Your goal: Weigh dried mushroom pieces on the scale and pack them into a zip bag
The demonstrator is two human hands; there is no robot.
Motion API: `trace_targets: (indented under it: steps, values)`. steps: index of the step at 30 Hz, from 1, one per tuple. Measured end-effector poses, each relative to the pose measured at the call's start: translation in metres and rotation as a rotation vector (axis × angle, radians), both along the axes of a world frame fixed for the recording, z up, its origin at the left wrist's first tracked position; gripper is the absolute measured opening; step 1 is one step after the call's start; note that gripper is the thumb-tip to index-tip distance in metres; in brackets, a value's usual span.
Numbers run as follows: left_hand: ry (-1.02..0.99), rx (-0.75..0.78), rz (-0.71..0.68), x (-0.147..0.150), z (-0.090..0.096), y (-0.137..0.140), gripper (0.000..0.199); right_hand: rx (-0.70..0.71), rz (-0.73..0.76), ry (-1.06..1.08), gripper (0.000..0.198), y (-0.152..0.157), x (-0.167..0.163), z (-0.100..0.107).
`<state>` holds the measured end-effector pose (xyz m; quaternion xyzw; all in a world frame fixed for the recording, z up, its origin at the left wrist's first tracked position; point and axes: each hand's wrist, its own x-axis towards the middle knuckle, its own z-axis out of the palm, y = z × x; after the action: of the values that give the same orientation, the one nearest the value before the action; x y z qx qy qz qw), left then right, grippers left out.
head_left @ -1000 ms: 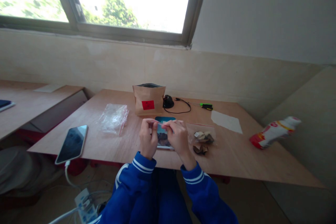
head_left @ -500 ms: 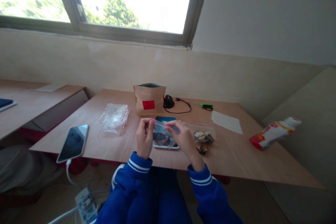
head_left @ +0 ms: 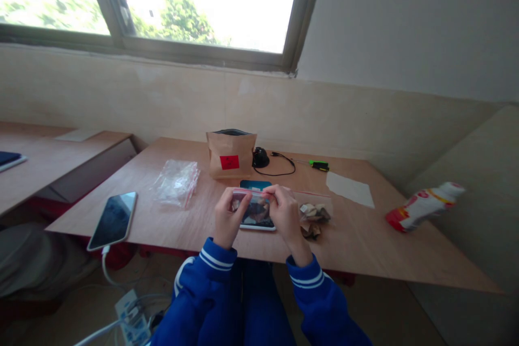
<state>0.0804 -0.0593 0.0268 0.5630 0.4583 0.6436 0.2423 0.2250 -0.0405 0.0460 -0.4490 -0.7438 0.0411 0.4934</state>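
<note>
My left hand (head_left: 226, 219) and my right hand (head_left: 284, 213) pinch the red-striped top edge of a small clear zip bag (head_left: 252, 208) between them, held just above the wooden table (head_left: 365, 238). Dark brown pieces sit inside the bag. Under it lies a small scale with a blue top (head_left: 255, 185). To the right of my right hand lies another clear bag with brown pieces (head_left: 313, 212). Both sleeves are blue with white stripes.
A brown paper pouch with a red label (head_left: 230, 153) stands behind the scale. A pile of empty clear bags (head_left: 175, 182) and a phone on a cable (head_left: 113, 219) lie left. A black cable device (head_left: 260, 157), a green pen (head_left: 318, 164), white paper (head_left: 349, 188) and a red-white packet (head_left: 421, 205) lie right.
My hands have drawn the bag's top edge level and lowered it slightly. My right hand moved left and closer to the left hand along the seal.
</note>
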Motion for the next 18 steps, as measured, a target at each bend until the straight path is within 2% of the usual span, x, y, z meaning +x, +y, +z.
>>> trace_targets:
  steps: [6,10,13,18]
  values:
    - [-0.059,0.009,-0.012,-0.001,0.007,-0.002,0.016,-0.088,0.107,0.030,0.012,-0.008,0.000,0.008]
    - [0.002,0.031,-0.016,-0.003,0.006,-0.005,0.013,-0.140,0.195,0.034,0.014,-0.010,-0.002,0.014]
    - [0.068,0.054,-0.015,-0.002,0.004,-0.006,0.012,-0.091,0.197,-0.005,0.011,-0.008,-0.003,0.012]
    - [0.118,0.091,0.002,0.003,0.006,-0.006,0.011,0.002,0.092,-0.028,0.022,-0.005,-0.006,0.008]
